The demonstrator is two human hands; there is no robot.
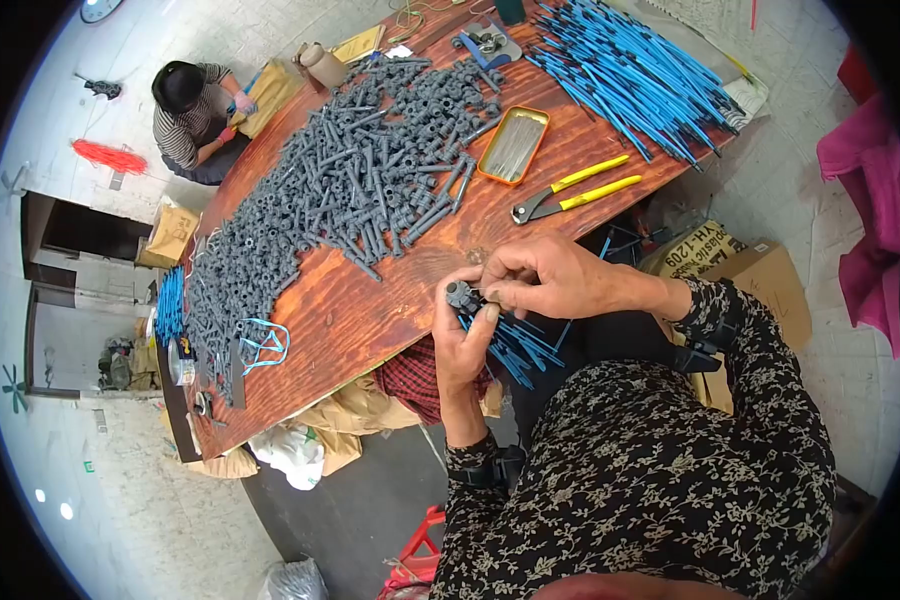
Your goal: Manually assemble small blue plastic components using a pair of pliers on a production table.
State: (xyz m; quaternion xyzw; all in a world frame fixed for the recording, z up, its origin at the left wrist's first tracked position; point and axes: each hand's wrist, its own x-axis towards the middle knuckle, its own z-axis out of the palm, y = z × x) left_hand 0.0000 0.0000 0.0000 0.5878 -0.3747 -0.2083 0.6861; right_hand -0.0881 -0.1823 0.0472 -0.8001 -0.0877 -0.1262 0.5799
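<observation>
My left hand (456, 350) is closed around a small bundle of thin blue rods (518, 352) with grey and black fittings (460, 293) at the upper end. Thumb and fingers of my right hand (560, 272) are pinched together right by those fittings; what they hold is too small to make out. Both hands are just off the near edge of a reddish-brown wooden table (320, 350). Beyond my right hand lie end-cutting pliers (580, 187) with yellow handles. A yellow-rimmed tin (486, 168) of thin metal pins sits beside them.
A wide heap of grey plastic fittings (360, 180) covers the table's middle. Blue rods with black ends (630, 80) are piled at the far right. A looped light-blue strap (267, 345) lies at left. Another person (190, 120) sits across the table. Cardboard boxes (765, 300) stand at right.
</observation>
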